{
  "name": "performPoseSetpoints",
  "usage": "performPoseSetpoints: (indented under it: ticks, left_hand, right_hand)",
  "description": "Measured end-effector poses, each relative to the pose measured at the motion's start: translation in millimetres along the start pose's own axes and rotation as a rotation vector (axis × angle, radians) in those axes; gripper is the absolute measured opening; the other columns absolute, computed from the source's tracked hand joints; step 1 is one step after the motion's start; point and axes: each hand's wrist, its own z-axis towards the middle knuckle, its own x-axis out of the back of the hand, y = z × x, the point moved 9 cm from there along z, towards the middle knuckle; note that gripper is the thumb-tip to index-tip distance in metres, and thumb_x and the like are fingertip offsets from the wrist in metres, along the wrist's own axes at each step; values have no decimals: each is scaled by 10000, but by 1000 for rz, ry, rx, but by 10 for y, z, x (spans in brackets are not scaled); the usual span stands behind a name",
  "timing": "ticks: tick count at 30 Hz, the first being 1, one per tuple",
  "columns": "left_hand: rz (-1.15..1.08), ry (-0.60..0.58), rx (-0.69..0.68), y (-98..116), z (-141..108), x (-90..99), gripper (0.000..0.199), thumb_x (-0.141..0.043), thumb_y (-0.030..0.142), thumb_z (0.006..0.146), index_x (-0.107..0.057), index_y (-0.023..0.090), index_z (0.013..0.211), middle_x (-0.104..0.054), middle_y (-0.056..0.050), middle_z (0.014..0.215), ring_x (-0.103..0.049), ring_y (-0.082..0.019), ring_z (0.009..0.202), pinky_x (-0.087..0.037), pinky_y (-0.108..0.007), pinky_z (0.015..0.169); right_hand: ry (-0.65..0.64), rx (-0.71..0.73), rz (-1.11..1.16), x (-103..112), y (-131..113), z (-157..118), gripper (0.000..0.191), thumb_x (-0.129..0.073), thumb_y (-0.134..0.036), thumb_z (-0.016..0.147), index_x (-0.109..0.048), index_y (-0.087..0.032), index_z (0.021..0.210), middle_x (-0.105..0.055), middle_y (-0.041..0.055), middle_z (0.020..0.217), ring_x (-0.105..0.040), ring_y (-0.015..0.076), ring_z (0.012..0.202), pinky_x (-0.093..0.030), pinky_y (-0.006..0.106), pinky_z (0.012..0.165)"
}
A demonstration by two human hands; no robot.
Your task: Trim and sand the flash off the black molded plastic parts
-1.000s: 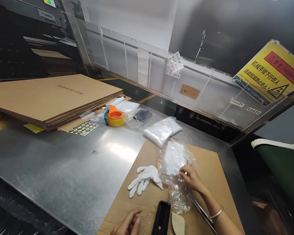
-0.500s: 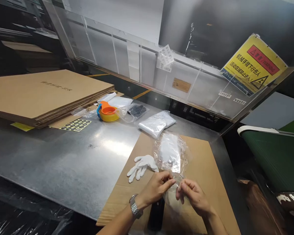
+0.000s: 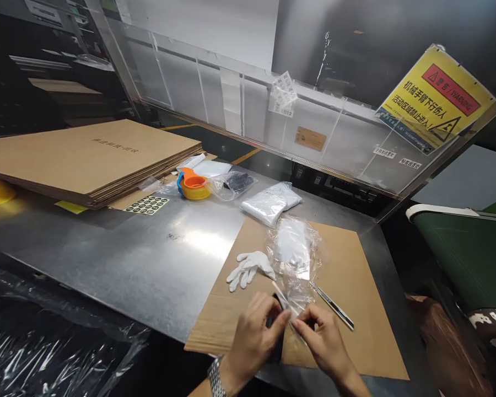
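Observation:
My left hand [image 3: 256, 325], with a metal watch on its wrist, pinches a piece of clear plastic film [image 3: 296, 318]. On the film's other side, my right hand [image 3: 321, 337] pinches too, fingertips close to the left ones. A black object [image 3: 277, 350] lies below them, mostly hidden by my left hand. Beyond the hands, a clear plastic bag [image 3: 315, 242] surrounds a white packet [image 3: 291, 245]; whether the pinched film belongs to this bag I cannot tell. A utility knife [image 3: 333, 306] rests right of the bag, and a white glove [image 3: 251, 268] lies to its left.
A cardboard sheet [image 3: 367, 331] lies on the metal table [image 3: 182, 281]. Behind it are white packages [image 3: 268, 203], a bagged black item [image 3: 237, 181] and an orange-and-yellow tape dispenser [image 3: 195, 187]. Stacked cardboard [image 3: 95, 160] stands left; a green conveyor [image 3: 458, 259] is at right.
Both hands have drawn nearer the table's front edge and closer together, still pinching film. The utility knife on the cardboard now shows. The view has shifted, bringing a yellow roll in at the left.

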Motion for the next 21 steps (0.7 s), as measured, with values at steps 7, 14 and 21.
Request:
performPoseSetpoints:
  ticks: [7,14,21]
  left_hand:
    - [-472,-213,365,-487,-378,-323,340,-511,471,813,-453,180,649,-521,4,614,-480,-133,584,-390,-245,548]
    - [216,110,-83,-254,-475,178,155,-503,215,835,-613,203,945,-599,-54,841,-519,-197,785,-407,-313,706]
    - [527,343,-109,-563,-336,522,276,-388,147,873,-649,169,960,-496,-24,647,-486,-180,632,-396,-293,603]
  right_hand:
    - [-68,44,-26,-328,0,-113,234,-601,-288,778,-447,-185,636,-462,-44,585,-428,97,554,-333,197,514]
    - [39,123,-126,-383,-69,-196,205,-502,-289,849,-464,-193,672,-483,-5,672,-465,131,644,-359,234,595]
    - [175,-104,-556,-475,349,-364,319,-406,-445,879,-567,-172,915,-629,90,742,-600,210,647,-405,276,558]
